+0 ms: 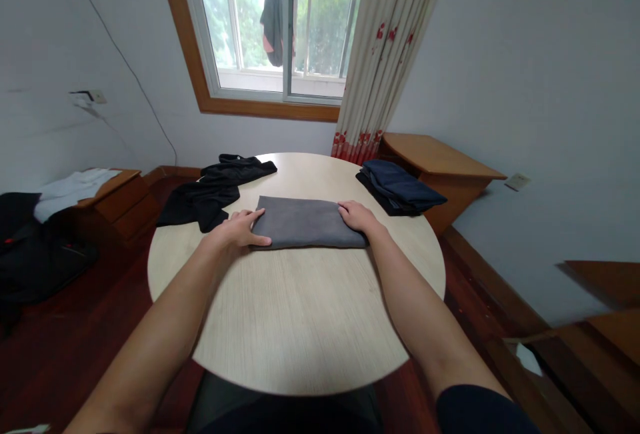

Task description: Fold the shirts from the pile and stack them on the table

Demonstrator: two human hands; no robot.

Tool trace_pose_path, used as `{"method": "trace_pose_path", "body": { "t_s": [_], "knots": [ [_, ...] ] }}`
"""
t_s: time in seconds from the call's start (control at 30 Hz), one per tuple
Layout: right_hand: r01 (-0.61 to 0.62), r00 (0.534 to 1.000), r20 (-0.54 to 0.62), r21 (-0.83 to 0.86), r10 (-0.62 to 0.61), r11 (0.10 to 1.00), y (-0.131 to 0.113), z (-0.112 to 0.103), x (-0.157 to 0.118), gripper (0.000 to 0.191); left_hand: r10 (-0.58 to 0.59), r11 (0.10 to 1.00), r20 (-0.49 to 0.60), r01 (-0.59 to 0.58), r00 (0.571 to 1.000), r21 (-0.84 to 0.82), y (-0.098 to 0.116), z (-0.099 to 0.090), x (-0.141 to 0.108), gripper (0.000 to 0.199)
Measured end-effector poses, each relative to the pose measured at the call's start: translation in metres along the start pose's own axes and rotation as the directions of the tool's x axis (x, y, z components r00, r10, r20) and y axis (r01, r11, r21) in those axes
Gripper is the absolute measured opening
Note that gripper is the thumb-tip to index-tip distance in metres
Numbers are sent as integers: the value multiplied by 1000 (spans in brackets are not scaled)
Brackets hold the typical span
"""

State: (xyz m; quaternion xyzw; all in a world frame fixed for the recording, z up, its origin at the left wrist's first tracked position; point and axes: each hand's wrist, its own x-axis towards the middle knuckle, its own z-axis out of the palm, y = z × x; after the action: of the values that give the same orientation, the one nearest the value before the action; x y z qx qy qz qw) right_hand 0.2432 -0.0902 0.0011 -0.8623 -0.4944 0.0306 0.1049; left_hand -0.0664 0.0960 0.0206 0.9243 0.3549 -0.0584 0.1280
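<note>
A grey folded garment [310, 223] lies flat as a long rectangle on the round pale table [300, 314]. My left hand [242, 228] is at its left end, thumb and forefinger spread apart and touching the cloth. Over the right end rests my right hand [356, 215], its fingers laid on the top corner; the thumb is hidden. The cloth looks smooth, and its kind does not show.
Loose black clothing [215, 187] is heaped at the table's left rear edge. A dark blue and black folded stack [397, 187] sits at the right rear, close to a wooden cabinet [440, 154]. Beyond the table hang a curtain [383, 54] and a window [280, 27].
</note>
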Motion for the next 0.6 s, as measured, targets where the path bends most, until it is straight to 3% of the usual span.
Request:
{"method": "trace_pose_path", "body": {
  "t_s": [0.1, 0.17, 0.23, 0.3, 0.33, 0.37, 0.4, 0.5, 0.6],
  "knots": [
    [-15, 995, 101, -47, 19, 999, -3, -19, -10, 42, -33, 999, 3, 33, 999, -1, -11, -6, 1, 101],
    [-24, 969, 244, -74, 41, 997, -5, -33, -22, 39, -82, 997, -53, 81, 995, -15, -15, -8, 4, 92],
    [-22, 890, 453, -62, 48, 998, -10, -44, -38, 42, -155, 988, -170, 154, 973, -22, -16, -8, 7, 81],
    [-17, 765, 643, 20, 0, 1000, -18, -49, -52, 51, -221, 975, -291, 218, 931, -42, -14, -6, 11, 66],
    [-17, 721, 692, 72, -38, 997, -23, -49, -57, 55, -245, 969, -315, 235, 917, -69, -12, -5, 13, 58],
    [-12, 706, 704, 121, -77, 993, -27, -47, -60, 59, -261, 965, -306, 242, 916, -100, -9, -4, 16, 55],
    [1, 727, 678, 161, -111, 987, -31, -45, -61, 61, -268, 962, -273, 240, 924, -132, -7, -3, 19, 57],
    [80, 874, 443, 270, -198, 959, -39, -31, -53, 59, -249, 958, -182, 214, 951, -192, -3, 0, 28, 68],
    [148, 940, 224, 415, -259, 898, -45, -12, -39, 52, -230, 957, -148, 196, 962, -213, -5, 0, 33, 64]
  ]
}}
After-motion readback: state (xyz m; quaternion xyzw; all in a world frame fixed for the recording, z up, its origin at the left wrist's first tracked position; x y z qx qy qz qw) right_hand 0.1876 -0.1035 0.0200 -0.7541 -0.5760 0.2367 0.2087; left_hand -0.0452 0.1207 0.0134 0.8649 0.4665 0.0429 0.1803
